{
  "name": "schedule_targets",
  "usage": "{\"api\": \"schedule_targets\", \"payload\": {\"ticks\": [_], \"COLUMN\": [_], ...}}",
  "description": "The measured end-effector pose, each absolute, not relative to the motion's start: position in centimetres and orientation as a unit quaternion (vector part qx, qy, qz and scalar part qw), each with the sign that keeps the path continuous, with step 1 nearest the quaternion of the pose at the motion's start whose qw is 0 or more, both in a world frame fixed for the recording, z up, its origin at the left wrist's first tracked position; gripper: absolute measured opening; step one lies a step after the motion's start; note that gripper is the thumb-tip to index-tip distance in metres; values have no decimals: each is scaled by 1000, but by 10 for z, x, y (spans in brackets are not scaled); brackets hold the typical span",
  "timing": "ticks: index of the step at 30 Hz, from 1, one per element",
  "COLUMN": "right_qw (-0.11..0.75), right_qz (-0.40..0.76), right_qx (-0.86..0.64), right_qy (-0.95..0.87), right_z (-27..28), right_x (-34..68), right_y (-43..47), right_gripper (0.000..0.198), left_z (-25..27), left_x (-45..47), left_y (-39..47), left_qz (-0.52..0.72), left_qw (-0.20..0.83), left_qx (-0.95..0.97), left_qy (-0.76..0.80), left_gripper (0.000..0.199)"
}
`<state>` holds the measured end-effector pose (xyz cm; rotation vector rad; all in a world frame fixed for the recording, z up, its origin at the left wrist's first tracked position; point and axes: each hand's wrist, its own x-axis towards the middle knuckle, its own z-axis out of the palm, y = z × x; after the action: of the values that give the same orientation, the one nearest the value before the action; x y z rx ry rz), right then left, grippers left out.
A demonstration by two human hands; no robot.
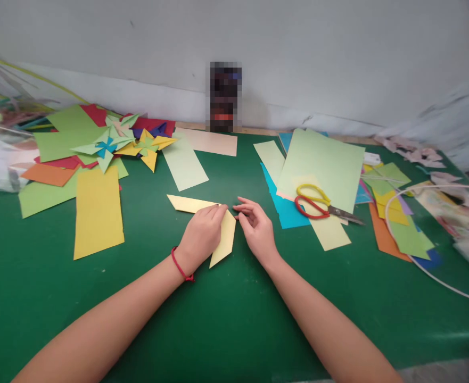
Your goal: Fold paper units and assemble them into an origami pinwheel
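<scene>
A pale yellow folded paper strip [227, 236] lies on the green table, bent so that one arm points left and the other points toward me. My left hand [203, 229], with a red cord bracelet at the wrist, covers the bend, its fingers closed and pressing on the paper. Part of the fold is hidden under those fingers. Just right of the paper is my right hand [256, 226], fingers loosely curled and apart, holding nothing. Its fingertips are close to the strip's right edge; whether they touch it I cannot tell.
Scissors [322, 205] with yellow and red handles rest on pale green sheets [326, 165] at right. Folded paper stars [112, 141] top a coloured paper pile at left, near a yellow sheet [99, 213]. A white cable [394, 239] loops at far right. A pixelated object [224, 98] stands against the wall.
</scene>
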<state>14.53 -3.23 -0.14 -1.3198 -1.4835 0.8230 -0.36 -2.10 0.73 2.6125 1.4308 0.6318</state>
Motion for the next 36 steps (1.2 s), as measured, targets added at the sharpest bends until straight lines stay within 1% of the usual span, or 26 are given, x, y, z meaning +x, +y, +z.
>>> {"api": "schedule_targets", "payload": {"ticks": [3, 7, 14, 20, 22, 27, 32, 34, 36], "right_qw": [497, 526, 524, 491, 495, 527, 579, 604, 630], "right_qz": [368, 375, 392, 520, 526, 514, 540, 550, 550], "right_qx": [-531, -540, -556, -508, -499, -488, -465, -451, -443], "right_qy": [-579, -540, -512, -480, -478, -469, -396, -360, -324], "right_z": [-4, -6, -5, -5, -5, -6, -8, -8, -8], "right_x": [145, 145, 138, 136, 136, 133, 137, 140, 143], "right_y": [-31, -30, -29, -28, -28, -31, -29, -27, -24], "right_gripper": [18, 23, 27, 36, 39, 39, 33, 34, 35], "left_z": [4, 2, 1, 3, 4, 8, 10, 10, 10], "left_x": [-6, -9, -6, -7, -8, -8, -9, -11, -13], "left_y": [-19, -19, -21, -22, -22, -21, -21, -22, -23], "left_qz": [225, 246, 272, 281, 282, 287, 376, 400, 391], "left_qw": [75, 106, 133, 146, 152, 142, 98, 82, 84], "left_qx": [845, 828, 809, 811, 813, 821, 798, 784, 786], "left_qy": [479, 493, 504, 492, 486, 473, 460, 467, 471], "left_gripper": [37, 41, 42, 35, 33, 32, 16, 10, 13]}}
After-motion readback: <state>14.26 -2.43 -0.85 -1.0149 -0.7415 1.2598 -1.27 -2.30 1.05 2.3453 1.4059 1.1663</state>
